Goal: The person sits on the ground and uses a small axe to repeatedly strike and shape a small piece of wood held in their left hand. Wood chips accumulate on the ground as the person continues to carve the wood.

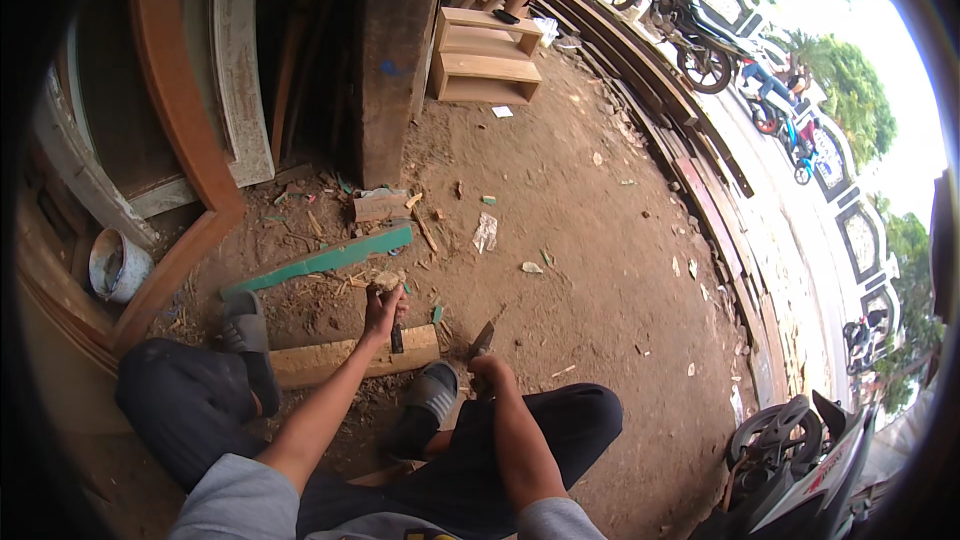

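On the dirt ground [590, 270], beside the sandalled feet [434, 392], a pale wooden beam [320, 363] laid crosswise before the bent knees [590, 418]. Over its right part, wrapped round a dark-ended tool [397, 340], the left grip [380, 316], with that end showing beneath the fist and a pale, rough lump [387, 280] at the top; contact with the wood impossible to tell. Farther right, just past the beam's end, the right grip [489, 368], closed about a flat-bladed tool [483, 338], blade pointing away. Beyond the beam, a long green board [330, 260]; off left, a pale bucket [122, 267].
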`<state>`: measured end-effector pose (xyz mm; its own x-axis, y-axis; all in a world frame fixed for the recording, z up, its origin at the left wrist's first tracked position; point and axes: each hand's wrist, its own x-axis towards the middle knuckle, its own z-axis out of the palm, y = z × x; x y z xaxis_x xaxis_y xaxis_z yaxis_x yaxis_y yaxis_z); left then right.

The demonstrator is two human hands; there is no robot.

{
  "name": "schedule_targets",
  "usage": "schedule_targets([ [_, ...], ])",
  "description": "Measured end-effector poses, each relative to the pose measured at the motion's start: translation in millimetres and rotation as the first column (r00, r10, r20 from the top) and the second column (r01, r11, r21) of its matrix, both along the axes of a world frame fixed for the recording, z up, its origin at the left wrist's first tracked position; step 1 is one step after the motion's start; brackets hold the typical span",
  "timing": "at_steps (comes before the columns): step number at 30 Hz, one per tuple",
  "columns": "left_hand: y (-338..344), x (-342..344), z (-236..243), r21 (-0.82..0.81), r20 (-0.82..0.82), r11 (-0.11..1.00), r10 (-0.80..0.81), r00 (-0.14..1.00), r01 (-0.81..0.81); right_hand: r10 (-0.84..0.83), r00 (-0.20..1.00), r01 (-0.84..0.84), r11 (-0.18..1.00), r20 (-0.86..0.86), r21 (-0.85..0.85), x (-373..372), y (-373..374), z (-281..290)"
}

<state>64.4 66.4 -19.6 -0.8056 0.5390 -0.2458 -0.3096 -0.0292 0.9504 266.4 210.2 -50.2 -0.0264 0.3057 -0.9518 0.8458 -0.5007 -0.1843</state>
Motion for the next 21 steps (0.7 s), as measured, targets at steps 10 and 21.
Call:
schedule_targets([
  [10,-4,1,-8,0.168,0.069,0.986,-0.011,0.998,-0.001,0.089,0.994,-0.084,0.993,-0.061,0.086,9,7,-25],
  [21,-5,2,-8,0.183,0.128,0.983,-0.038,0.991,0.014,-0.112,0.981,0.119,0.992,-0.160,0.032,4,-10,34],
])
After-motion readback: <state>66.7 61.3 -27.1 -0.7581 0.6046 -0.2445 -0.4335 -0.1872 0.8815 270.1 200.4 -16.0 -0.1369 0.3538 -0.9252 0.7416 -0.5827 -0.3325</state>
